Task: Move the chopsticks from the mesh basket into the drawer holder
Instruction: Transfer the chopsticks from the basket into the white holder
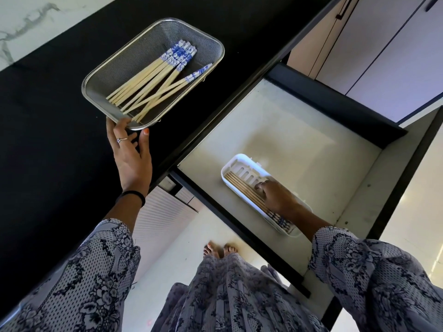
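In the drawer holder (pixel 236 164), chopsticks (pixel 242 188) carry no legible writing.

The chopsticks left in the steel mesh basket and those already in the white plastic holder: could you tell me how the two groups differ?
The chopsticks in the mesh basket lie loose, several crossing; the chopsticks in the white holder lie parallel, side by side. The basket group sits on the black counter; the holder group sits down in the open drawer. The right hand rests on the holder group; the left hand touches only the basket's rim. Both have blue-and-white patterned ends.

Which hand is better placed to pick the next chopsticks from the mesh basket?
Left, probably. The left hand already touches the mesh basket rim beside the chopsticks; the right hand is down in the drawer holder.
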